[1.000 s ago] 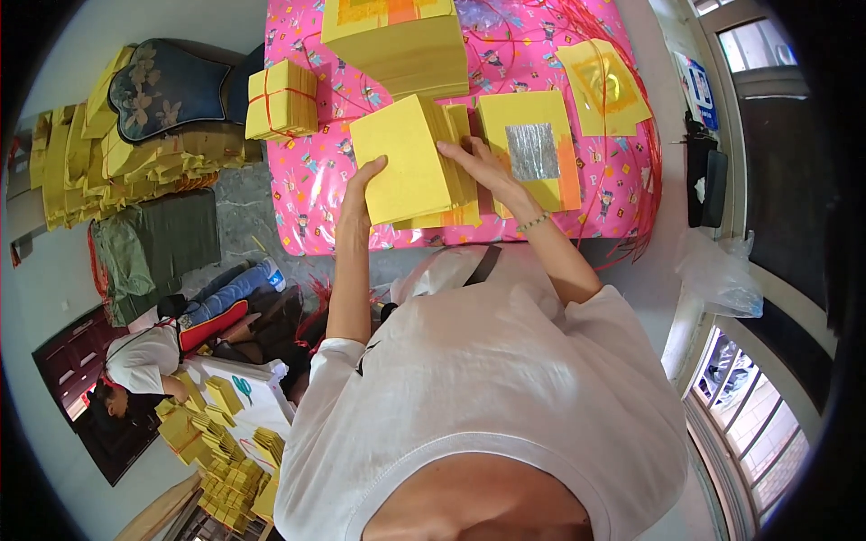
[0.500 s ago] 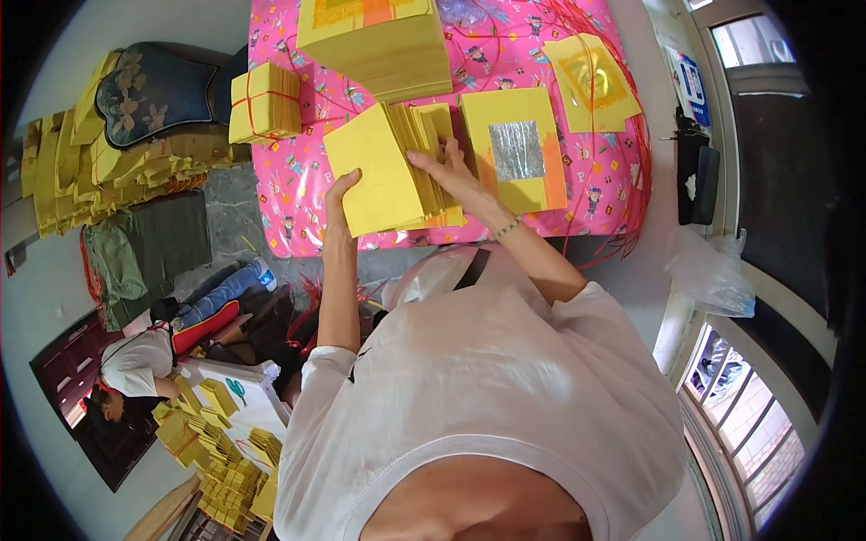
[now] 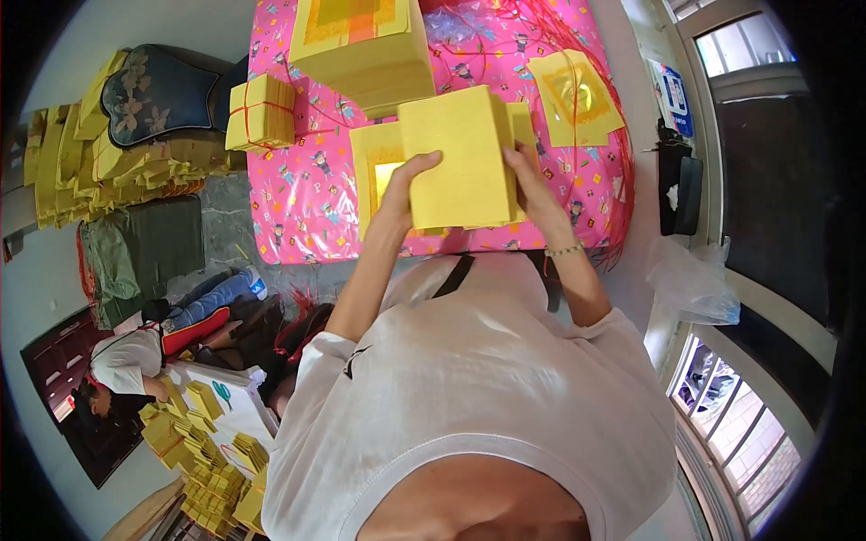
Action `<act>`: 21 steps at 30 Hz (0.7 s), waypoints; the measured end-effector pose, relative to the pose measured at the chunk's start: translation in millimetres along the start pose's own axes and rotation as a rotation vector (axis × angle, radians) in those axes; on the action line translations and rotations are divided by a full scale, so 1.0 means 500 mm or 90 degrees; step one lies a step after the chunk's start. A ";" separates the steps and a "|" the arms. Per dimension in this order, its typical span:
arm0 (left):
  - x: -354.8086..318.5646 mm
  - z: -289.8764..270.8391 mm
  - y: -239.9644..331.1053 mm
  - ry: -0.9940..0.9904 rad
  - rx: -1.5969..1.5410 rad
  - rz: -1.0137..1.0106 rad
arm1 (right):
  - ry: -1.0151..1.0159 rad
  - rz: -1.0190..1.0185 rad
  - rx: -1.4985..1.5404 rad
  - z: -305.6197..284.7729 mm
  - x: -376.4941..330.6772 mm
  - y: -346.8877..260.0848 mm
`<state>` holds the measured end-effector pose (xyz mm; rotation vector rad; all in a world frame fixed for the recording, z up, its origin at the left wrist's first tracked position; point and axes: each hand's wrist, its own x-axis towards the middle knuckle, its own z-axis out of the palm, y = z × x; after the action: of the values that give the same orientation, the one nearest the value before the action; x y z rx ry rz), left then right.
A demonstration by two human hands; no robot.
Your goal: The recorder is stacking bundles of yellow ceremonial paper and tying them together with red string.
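Over pink patterned table cover (image 3: 298,198), a thick yellow paper stack (image 3: 460,158) is gripped by left hand (image 3: 401,194) and right hand (image 3: 532,176) at its sides, probably heavyish, floppy, best supported underneath.

Pink patterned table cover (image 3: 298,207) bears tall yellow paper stack (image 3: 365,50), tied bundle (image 3: 260,112), loose yellow sheets (image 3: 573,95).

Open pink tablecloth (image 3: 298,203) at centre left of the frame gives passage between the tied yellow bundle (image 3: 260,112) at upper left and the flat sheet (image 3: 379,171) under the lifted yellow stack (image 3: 460,155). Top centre is blocked by the tall paper pile (image 3: 361,45). Red strings (image 3: 505,36) and a foil sheet (image 3: 575,97) crowd the upper right.
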<state>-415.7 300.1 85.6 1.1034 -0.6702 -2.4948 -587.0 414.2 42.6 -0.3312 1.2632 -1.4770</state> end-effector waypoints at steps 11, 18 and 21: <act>0.082 0.069 -0.041 -0.019 0.079 -0.085 | -0.032 -0.006 -0.155 -0.162 0.048 0.044; 0.078 0.106 -0.041 -0.056 0.219 0.249 | 0.040 -0.166 -0.164 -0.094 0.033 -0.039; 0.086 0.111 -0.045 -0.058 0.191 0.195 | 0.037 -0.125 -0.059 -0.070 0.030 -0.036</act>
<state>-487.7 314.3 80.5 0.9025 -1.1749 -2.2398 -628.7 416.4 37.3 -0.4886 1.3794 -1.6061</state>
